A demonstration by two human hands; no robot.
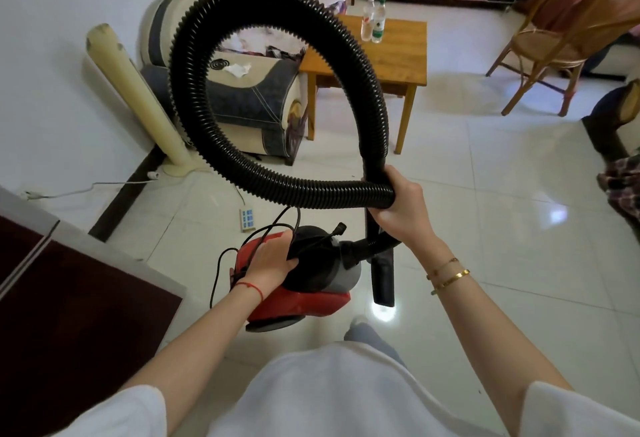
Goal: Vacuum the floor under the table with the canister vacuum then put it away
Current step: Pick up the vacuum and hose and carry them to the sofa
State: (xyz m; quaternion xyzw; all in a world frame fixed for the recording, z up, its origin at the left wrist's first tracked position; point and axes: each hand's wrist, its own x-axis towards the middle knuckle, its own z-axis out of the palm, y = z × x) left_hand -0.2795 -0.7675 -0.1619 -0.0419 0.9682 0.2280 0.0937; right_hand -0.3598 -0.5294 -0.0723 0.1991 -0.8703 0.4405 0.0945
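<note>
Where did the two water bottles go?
In the head view, the two water bottles stand upright side by side on the wooden table, near its far edge, beyond the hose loop and right of the sofa.

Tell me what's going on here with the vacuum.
A person is carrying a red canister vacuum, left hand gripping its black top handle. The right hand holds the black hose, gathered into a big loop. The wooden table with two bottles stands ahead.
</note>
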